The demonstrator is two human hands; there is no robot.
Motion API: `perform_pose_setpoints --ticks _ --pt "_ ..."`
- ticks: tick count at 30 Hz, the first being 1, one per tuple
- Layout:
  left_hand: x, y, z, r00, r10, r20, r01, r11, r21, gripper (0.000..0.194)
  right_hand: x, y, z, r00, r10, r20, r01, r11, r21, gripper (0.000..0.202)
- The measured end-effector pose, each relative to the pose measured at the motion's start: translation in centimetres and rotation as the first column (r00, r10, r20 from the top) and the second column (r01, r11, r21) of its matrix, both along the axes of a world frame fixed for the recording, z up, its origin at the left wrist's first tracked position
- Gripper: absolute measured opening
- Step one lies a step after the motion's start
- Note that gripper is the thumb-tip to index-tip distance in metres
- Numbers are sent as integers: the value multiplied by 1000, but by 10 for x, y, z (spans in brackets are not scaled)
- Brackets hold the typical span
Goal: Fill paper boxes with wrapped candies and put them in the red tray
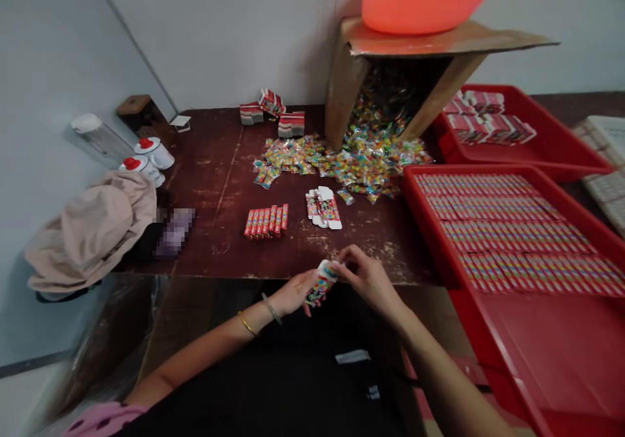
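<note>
My left hand [299, 292] is closed around a small red and white candy box [322, 282] just off the table's front edge. At the box's upper end, my right hand [360, 273] pinches a small wrapped candy packet or a flap; which one is too small to tell. Beyond my hands lie several flattened boxes [324, 208] in a loose stack. To their left stands a row of filled-looking red boxes [266, 221]. Behind them, a heap of colourful wrapped candies [361, 163] spills from a cardboard box [339, 85] lying on its side.
A red tray [537, 333] on the right holds rows of small boxes; another red tray [551, 154] behind it holds flat boxes. Card stacks [291, 124] sit near the wall. On the left are mugs [155, 153], a clear bottle and a beige cap [97, 228]. An orange basin [424, 0] tops the carton.
</note>
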State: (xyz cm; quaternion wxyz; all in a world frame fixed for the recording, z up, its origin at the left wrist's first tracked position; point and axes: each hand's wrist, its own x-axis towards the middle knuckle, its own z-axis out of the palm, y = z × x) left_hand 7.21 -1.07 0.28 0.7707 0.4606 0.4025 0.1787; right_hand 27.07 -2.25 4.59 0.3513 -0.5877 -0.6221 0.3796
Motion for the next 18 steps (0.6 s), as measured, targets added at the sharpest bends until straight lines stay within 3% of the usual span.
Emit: perform_pose_setpoints --ticks 2,5,6,8,10,11,13,15,16,18 --pt "1 -5 3 1000 26 -5 -25 998 55 65 -9 -1 4 993 11 120 -21 996 88 22" --pt "-4 -8 9 996 85 -31 -81 991 102 68 -27 -10 -6 978 30 206 -86 960 265 20" --pt "-7 -8 12 993 109 -41 -104 989 104 70 -34 -14 -11 984 22 176 -76 949 305 20" --pt "-11 -6 16 987 147 -58 -143 987 71 74 -45 -24 -20 997 -80 5 75 948 309 22" --pt "-15 -3 18 987 148 -70 -147 989 23 75 -51 -30 -27 939 -209 -272 252 958 136 23" --pt "-16 -1 19 988 138 -71 -138 990 6 73 -52 -32 -29 874 -255 -413 273 962 -17 22" --pt "-17 2 19 992 107 -68 -108 994 -13 66 -51 -31 -30 720 -296 -628 107 941 -321 21" --pt "-17 3 18 995 68 -69 -70 997 -18 59 -46 -28 -28 612 -294 -734 -131 878 -461 25" --pt "-17 3 18 996 46 -75 -47 999 -12 56 -44 -26 -25 601 -277 -750 -189 862 -470 28" --pt "-17 2 17 996 1 -91 2 1000 31 50 -42 -24 -20 662 -195 -724 -203 883 -423 28"
